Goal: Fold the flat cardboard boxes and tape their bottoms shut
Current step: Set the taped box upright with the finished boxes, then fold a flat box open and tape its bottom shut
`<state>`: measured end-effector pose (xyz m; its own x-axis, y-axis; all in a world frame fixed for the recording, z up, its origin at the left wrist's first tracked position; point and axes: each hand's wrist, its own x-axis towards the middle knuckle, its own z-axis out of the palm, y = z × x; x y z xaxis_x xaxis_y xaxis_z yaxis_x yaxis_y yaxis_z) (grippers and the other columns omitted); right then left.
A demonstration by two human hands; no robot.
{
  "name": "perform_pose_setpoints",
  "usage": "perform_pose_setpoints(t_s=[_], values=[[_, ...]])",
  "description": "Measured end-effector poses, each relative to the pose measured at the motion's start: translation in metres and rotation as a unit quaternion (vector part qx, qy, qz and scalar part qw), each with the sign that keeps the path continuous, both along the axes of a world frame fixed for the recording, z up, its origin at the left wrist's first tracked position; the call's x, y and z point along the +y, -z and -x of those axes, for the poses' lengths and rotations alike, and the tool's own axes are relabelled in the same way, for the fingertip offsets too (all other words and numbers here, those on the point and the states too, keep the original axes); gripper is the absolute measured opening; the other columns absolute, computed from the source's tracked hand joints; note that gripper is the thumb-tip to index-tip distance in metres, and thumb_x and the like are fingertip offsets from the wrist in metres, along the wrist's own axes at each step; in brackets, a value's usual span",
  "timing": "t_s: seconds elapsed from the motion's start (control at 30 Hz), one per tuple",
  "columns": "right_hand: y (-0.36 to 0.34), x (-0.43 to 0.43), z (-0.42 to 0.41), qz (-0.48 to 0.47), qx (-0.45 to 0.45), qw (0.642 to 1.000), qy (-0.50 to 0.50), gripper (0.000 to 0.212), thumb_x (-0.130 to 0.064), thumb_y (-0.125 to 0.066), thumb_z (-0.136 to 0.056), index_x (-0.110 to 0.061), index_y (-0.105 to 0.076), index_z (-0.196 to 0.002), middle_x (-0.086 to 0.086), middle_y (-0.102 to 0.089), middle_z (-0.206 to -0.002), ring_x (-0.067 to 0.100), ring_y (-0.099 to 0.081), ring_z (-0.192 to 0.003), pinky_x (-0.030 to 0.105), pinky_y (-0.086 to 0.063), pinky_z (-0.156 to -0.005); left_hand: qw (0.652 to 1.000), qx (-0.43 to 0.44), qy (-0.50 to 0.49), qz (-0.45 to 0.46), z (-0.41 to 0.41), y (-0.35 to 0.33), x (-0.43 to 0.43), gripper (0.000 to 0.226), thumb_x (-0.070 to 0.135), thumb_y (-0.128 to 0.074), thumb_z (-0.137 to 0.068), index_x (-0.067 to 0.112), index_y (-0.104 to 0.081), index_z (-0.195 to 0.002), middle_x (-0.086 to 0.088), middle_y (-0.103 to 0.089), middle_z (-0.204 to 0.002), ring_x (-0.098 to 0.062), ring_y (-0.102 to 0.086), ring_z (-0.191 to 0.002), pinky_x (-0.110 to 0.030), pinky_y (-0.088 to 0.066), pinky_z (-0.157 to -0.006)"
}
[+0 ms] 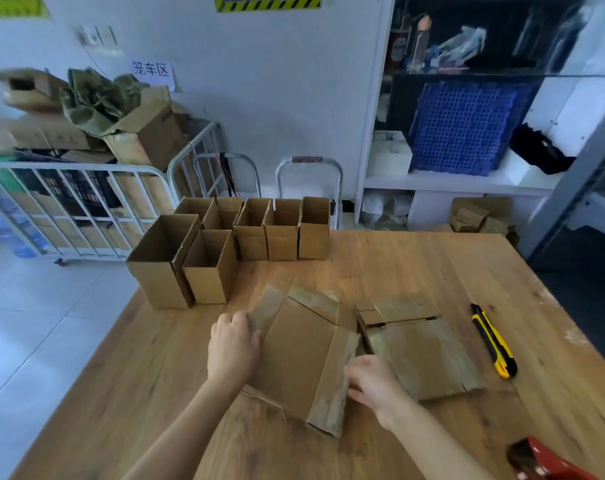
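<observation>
Head: box (304, 355) edge behind left hand (233, 348)

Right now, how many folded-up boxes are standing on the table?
7 upright boxes: five in a back row, two in front at the left; more could hide behind.

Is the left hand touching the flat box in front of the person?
Touching. The head view shows the left hand with its fingers curled over the left edge of the flat box.
</observation>
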<state>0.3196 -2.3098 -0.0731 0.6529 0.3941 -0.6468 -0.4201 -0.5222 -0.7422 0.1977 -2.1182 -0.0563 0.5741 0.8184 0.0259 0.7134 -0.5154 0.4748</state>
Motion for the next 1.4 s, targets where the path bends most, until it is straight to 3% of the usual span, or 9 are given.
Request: perform_pose_setpoints(t_s=[0.07, 0.27, 0.4, 0.6, 0.73, 0.9, 1.07, 1.23, 1.4], values=[[-0.011, -0.010, 0.004, -0.033, 0.019, 0.999, -0.009, 0.014, -0.003, -0.058, -0.093, 0.001, -0.061, -0.107, 0.026, -0.058, -0.116, 0.029, -0.059, -0.106, 0.028, -0.054, -0.073, 1.000, -0.025, -0.016, 0.007, 0.008, -0.015, -0.011, 0.019, 0.028, -0.055, -0.095, 0.014, -0.057, -0.108, 0.000, -0.051, -0.103, -0.015, -0.051, -0.092, -0.030, -0.048, -0.081], [-0.028, -0.056, 0.009, -0.066, 0.009, 0.997, -0.038, 0.039, -0.005, -0.063, -0.091, -0.002, -0.048, -0.127, 0.012, -0.058, -0.109, 0.024, -0.061, -0.100, 0.034, -0.057, -0.082, 0.996, -0.070, 0.049, -0.036, 0.035, -0.061, -0.065, 0.004, 0.024, -0.056, -0.094, 0.020, -0.057, -0.096, 0.006, -0.051, -0.096, -0.006, -0.048, -0.082, -0.018, -0.037, -0.066], [-0.045, -0.094, 0.004, -0.073, -0.059, 0.995, -0.046, 0.050, -0.010, -0.061, -0.093, -0.006, -0.044, -0.140, 0.010, -0.059, -0.117, 0.018, -0.061, -0.096, 0.036, -0.057, -0.088, 0.988, -0.058, 0.109, -0.089, 0.044, -0.077, -0.118, 0.005, 0.023, -0.055, -0.095, 0.024, -0.057, -0.099, 0.010, -0.047, -0.098, -0.007, -0.051, -0.086, -0.016, -0.038, -0.067], [-0.070, -0.155, -0.005, -0.092, -0.259, 0.956, -0.103, 0.092, -0.017, -0.076, -0.083, -0.022, -0.018, -0.155, -0.002, -0.025, -0.157, 0.020, -0.028, -0.143, 0.035, -0.034, -0.108, 0.971, -0.001, 0.213, -0.112, 0.055, -0.079, -0.179, 0.011, 0.027, -0.050, -0.097, 0.026, -0.054, -0.106, 0.011, -0.045, -0.107, -0.008, -0.054, -0.087, -0.023, -0.050, -0.074], [-0.060, -0.186, 0.002, -0.089, -0.263, 0.946, -0.167, 0.114, -0.015, -0.085, -0.073, -0.024, -0.007, -0.156, -0.006, -0.017, -0.160, 0.017, -0.021, -0.145, 0.034, -0.029, -0.113, 0.950, 0.053, 0.281, -0.128, 0.048, -0.068, -0.205, 0.017, 0.026, -0.046, -0.097, 0.022, -0.055, -0.111, 0.006, -0.047, -0.115, -0.015, -0.057, -0.090, -0.032, -0.052, -0.077], [-0.050, -0.204, -0.001, -0.038, -0.314, 0.942, -0.109, 0.136, -0.035, -0.091, -0.061, -0.024, 0.006, -0.155, 0.000, -0.003, -0.162, 0.021, -0.012, -0.148, 0.044, -0.023, -0.119, 0.923, 0.056, 0.336, -0.179, 0.032, -0.060, -0.224, 0.020, 0.026, -0.044, -0.098, 0.020, -0.055, -0.113, 0.002, -0.049, -0.118, -0.018, -0.055, -0.099, -0.036, -0.051, -0.081], [-0.048, -0.207, 0.003, -0.056, -0.304, 0.943, -0.120, 0.140, -0.036, -0.091, -0.061, -0.026, 0.014, -0.153, -0.003, 0.002, -0.163, 0.020, -0.007, -0.149, 0.044, -0.018, -0.120, 0.918, 0.041, 0.347, -0.189, 0.039, -0.057, -0.226, 0.021, 0.024, -0.047, -0.097, 0.018, -0.056, -0.115, 0.002, -0.049, -0.116, -0.020, -0.056, -0.099, -0.034, -0.052, -0.077], [-0.045, -0.198, 0.027, -0.056, -0.332, 0.922, -0.190, 0.134, -0.029, -0.090, -0.064, -0.018, 0.010, -0.154, 0.002, -0.003, -0.161, 0.017, -0.011, -0.146, 0.030, -0.016, -0.115, 0.906, 0.003, 0.371, -0.204, 0.051, -0.046, -0.222, 0.009, 0.011, -0.063, -0.086, 0.014, -0.063, -0.094, 0.000, -0.053, -0.090, -0.020, -0.058, -0.070, -0.031, -0.050, -0.053], [-0.044, -0.199, 0.035, -0.061, -0.356, 0.909, -0.207, 0.129, -0.029, -0.090, -0.065, -0.020, 0.003, -0.155, -0.003, -0.011, -0.156, 0.009, -0.019, -0.138, 0.022, -0.018, -0.106, 0.899, -0.037, 0.381, -0.211, 0.054, -0.044, -0.216, 0.008, 0.017, -0.064, -0.086, 0.014, -0.064, -0.094, 0.000, -0.055, -0.091, -0.019, -0.057, -0.075, -0.036, -0.055, -0.064]])
